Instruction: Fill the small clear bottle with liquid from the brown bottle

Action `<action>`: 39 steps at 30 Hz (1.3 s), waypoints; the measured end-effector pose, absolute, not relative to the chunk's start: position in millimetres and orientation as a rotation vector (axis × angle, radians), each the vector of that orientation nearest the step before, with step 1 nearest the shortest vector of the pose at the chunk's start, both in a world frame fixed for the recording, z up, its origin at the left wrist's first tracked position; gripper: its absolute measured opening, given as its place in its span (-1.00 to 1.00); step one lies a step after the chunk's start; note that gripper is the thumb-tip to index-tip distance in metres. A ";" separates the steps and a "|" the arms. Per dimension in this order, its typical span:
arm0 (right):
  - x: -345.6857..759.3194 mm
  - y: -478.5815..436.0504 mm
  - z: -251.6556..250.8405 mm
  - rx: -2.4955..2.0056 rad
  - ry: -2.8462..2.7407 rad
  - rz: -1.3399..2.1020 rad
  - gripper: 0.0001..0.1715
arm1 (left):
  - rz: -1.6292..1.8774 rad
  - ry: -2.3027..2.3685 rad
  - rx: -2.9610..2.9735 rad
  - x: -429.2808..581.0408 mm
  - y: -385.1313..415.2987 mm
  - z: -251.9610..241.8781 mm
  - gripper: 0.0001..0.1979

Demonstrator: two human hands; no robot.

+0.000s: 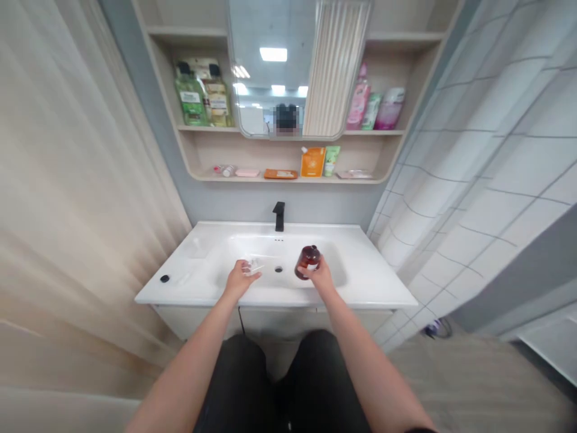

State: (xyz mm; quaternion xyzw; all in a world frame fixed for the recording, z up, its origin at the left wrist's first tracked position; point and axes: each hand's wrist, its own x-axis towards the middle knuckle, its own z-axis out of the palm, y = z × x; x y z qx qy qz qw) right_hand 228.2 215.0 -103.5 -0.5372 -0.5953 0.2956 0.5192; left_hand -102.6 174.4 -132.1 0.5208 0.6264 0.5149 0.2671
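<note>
Over the right side of the white sink basin [295, 243], my right hand [321, 275] is closed around a dark brown bottle [306, 258] with a white label, held tilted. My left hand [238, 279] pinches a small clear plastic piece [255, 266] above the basin's left side; its exact kind is too blurred to tell. The two hands are apart, with the drain [278, 269] between them. On the counter's left end lies a small black cap [164, 278]. Near it, faint clear items [195, 248] are hard to make out.
A black faucet [279, 216] stands behind the basin. Above hangs a shelf unit [288, 180] with a mirror [274, 72], green and yellow bottles [193, 99], pink bottles [359, 102] and an orange pouch [312, 162]. Curtains flank both sides.
</note>
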 end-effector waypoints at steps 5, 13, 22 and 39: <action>317.7 234.3 -85.3 -1.385 -1.410 0.528 -0.10 | 1.310 1.735 1.516 -96.9 168.8 -125.7 -0.35; 439.0 265.5 -91.8 -1.513 -1.237 0.403 -0.04 | 1.237 1.741 1.569 -95.2 166.4 -121.8 -0.36; 453.1 265.4 -105.1 -1.675 -1.149 0.438 0.15 | 1.251 1.747 1.535 -95.7 165.4 -119.1 -0.38; 185.3 199.1 -119.9 -1.004 -1.894 1.058 0.13 | 1.281 1.574 1.691 -99.9 171.9 -134.3 -0.24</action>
